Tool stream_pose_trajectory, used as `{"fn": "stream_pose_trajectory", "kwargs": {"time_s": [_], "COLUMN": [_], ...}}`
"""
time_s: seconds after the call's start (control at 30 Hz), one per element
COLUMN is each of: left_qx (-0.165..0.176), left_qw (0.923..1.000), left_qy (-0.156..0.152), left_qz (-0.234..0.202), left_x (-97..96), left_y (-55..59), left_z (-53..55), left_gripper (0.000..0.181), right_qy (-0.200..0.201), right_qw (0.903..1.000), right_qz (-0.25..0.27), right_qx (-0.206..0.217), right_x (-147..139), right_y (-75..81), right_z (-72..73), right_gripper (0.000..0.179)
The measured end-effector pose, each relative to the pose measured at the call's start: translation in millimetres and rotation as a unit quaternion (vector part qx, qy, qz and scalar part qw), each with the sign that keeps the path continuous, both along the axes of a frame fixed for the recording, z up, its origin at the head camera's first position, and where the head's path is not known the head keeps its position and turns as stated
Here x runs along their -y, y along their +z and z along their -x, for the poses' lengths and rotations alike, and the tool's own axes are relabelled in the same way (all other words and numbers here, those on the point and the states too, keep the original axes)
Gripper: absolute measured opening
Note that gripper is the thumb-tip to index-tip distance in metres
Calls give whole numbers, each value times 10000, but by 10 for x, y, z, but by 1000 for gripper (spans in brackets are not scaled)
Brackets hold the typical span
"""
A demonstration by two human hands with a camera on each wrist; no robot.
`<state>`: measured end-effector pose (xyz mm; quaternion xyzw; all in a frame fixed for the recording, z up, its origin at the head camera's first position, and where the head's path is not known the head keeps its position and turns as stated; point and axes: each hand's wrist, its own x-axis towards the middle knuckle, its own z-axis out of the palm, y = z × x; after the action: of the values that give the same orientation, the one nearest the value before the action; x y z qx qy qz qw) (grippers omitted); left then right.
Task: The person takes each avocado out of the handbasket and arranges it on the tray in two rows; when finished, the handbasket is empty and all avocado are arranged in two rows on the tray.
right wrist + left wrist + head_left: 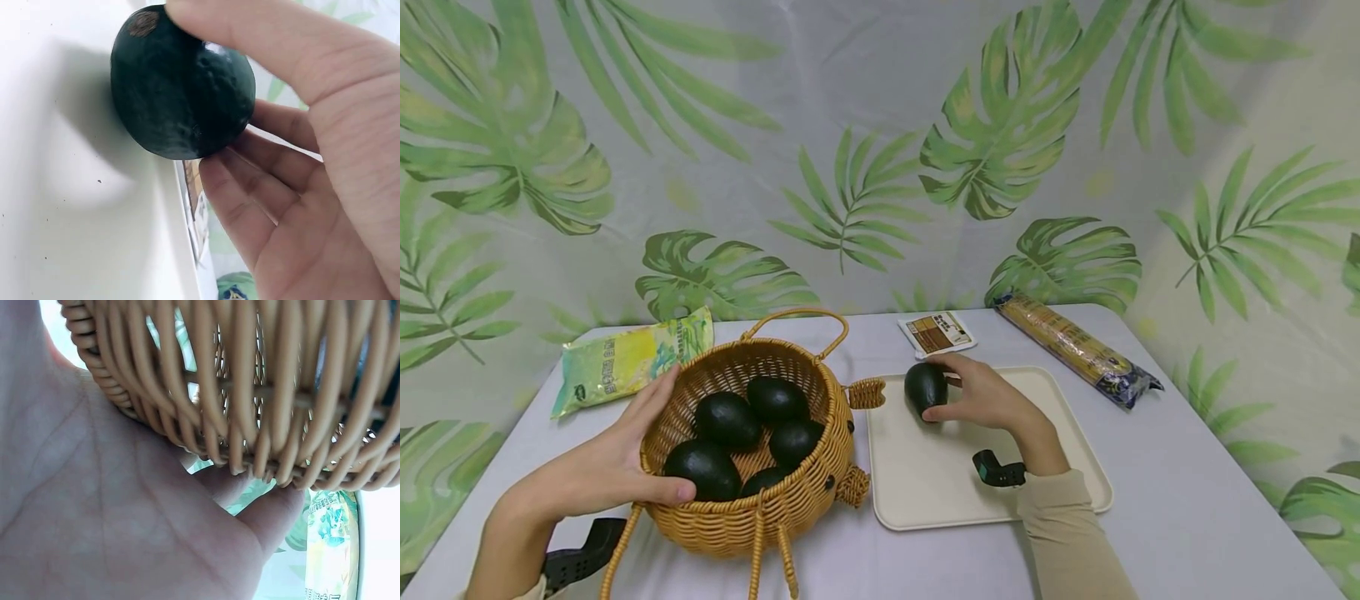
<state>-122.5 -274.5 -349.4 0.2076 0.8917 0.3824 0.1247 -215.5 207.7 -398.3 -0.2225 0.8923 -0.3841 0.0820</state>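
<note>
My right hand point(988, 400) holds a dark avocado point(926, 388) between thumb and fingers, low over the left back part of a cream tray point(925, 492). In the right wrist view, the avocado point(181, 87) shows a brown stem scar beside the thumb tip. My left hand point(602, 467) grips the near-left rim of a round wicker basket point(730, 529), thumb over the edge and fingers along the outside. Several more dark avocados point(727, 421) lie inside. From the left wrist, the palm point(125, 512) is seen against the basket's woven wall point(250, 381).
Behind the basket lies a green and yellow packet point(625, 362). A small brown and white packet point(937, 333) sits behind the tray, and a long pack of noodles point(1071, 346) lies at the back right. A leaf-patterned cloth point(865, 125) hangs behind the white table point(1180, 508).
</note>
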Motion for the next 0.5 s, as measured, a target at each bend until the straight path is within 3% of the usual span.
{"fn": "stream_pose_trajectory", "kwargs": {"time_s": [0.5], "left_qx": [-44], "left_qw": [10000], "left_qy": [22], "left_qz": [19], "left_x": [-6], "left_y": [4], "left_z": [-13], "left_gripper": [129], "right_qy": [174], "right_qw": [9994], "right_qz": [-241], "right_qx": [-152], "right_x": [29], "right_y": [-29], "right_z": [-4], "right_gripper": [96]}}
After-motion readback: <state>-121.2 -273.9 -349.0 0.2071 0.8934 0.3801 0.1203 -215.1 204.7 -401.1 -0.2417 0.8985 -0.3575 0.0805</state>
